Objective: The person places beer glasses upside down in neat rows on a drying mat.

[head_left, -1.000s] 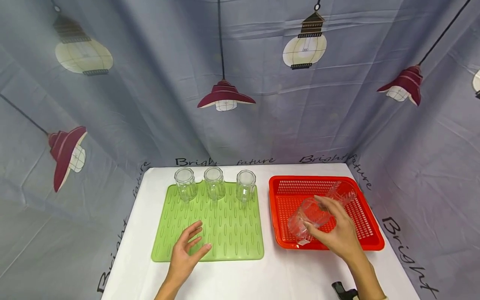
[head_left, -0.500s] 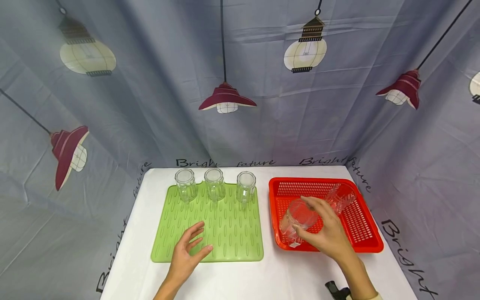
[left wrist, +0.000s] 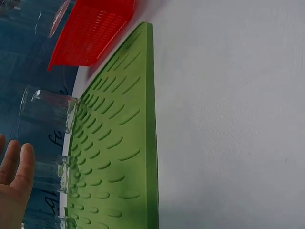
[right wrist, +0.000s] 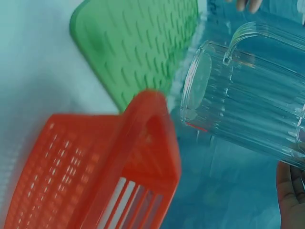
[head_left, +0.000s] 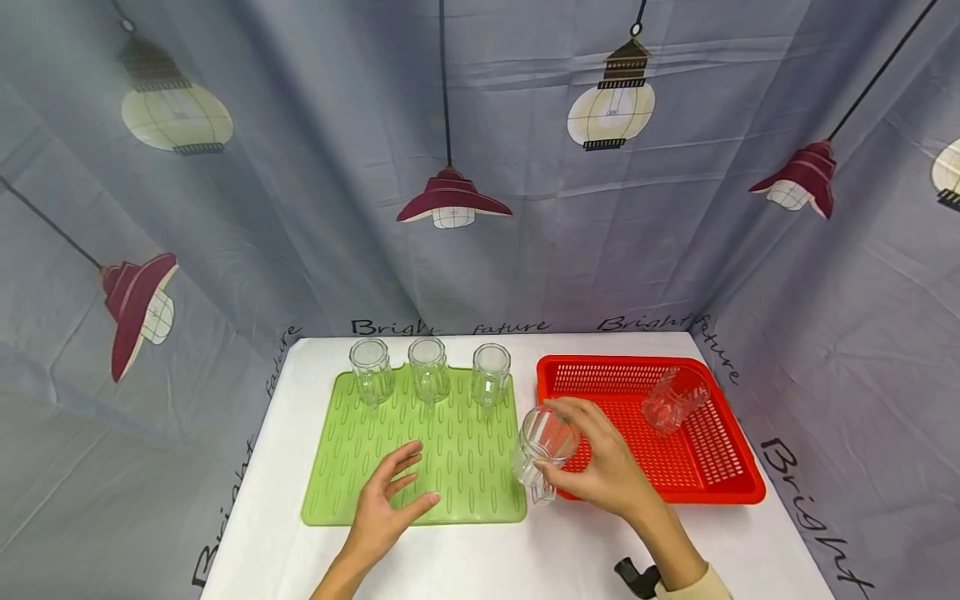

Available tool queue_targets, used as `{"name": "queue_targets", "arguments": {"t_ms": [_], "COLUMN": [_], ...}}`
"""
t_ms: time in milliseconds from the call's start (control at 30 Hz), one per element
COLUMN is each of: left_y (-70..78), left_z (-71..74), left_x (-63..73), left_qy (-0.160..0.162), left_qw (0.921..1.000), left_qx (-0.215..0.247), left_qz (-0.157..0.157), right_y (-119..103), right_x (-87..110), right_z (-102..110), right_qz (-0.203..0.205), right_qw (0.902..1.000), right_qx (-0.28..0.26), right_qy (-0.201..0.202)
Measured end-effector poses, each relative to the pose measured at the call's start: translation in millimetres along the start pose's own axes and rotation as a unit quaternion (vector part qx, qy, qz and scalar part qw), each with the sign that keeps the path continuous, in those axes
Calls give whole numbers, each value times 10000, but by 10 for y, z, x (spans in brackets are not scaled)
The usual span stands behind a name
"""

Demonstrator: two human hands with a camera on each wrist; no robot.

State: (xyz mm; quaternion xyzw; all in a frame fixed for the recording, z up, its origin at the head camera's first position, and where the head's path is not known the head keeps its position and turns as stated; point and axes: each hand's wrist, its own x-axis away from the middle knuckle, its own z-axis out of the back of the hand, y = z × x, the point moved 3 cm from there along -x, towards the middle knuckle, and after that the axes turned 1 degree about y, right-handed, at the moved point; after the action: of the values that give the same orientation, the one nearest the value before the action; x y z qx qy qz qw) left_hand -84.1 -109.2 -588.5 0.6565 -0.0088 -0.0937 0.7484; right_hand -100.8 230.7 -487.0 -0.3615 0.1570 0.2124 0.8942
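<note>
My right hand [head_left: 603, 462] grips a clear glass mug [head_left: 551, 433] by its rim, thumb on the near side and fingers on the far side. In the head view the mug overlaps the left edge of the red basket [head_left: 738, 492] and the right edge of the green mat [head_left: 420, 467]. Its handle and base [right wrist: 198, 86] show in the right wrist view. Over the mat's front edge my left hand [head_left: 386, 504] is held with fingers spread, holding nothing. Along the mat's back edge three glass mugs [head_left: 371, 371] stand upright. Another glass mug [head_left: 675, 400] leans inside the basket.
A white cloth [head_left: 465, 558] covers the table under mat and basket. Grey curtains [head_left: 600, 267] printed with lamps enclose the back and sides. A small black object [head_left: 636, 577] shows by the right wrist.
My right hand has carried the glass mug leftward, from over the basket's middle to its left rim. The left hand has shifted slightly right.
</note>
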Motion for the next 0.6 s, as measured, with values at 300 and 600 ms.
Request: {"name": "queue_targets", "arguments": {"t_ms": [300,600], "left_y": [-3,9], "left_z": [-179,-320], "left_x": [-51,-102], "left_qy": [-487,-703], "left_qw": [9987,9966], "left_qx": [-51,2], "left_qz": [-157,-433], "right_y": [-247,-448], "right_x": [-163,-278], "right_z": [-252,-423], "right_qz": [467,808], "right_qw": [9976,9921], "right_qx": [-329,-712], "right_qy": [-392,-638]}}
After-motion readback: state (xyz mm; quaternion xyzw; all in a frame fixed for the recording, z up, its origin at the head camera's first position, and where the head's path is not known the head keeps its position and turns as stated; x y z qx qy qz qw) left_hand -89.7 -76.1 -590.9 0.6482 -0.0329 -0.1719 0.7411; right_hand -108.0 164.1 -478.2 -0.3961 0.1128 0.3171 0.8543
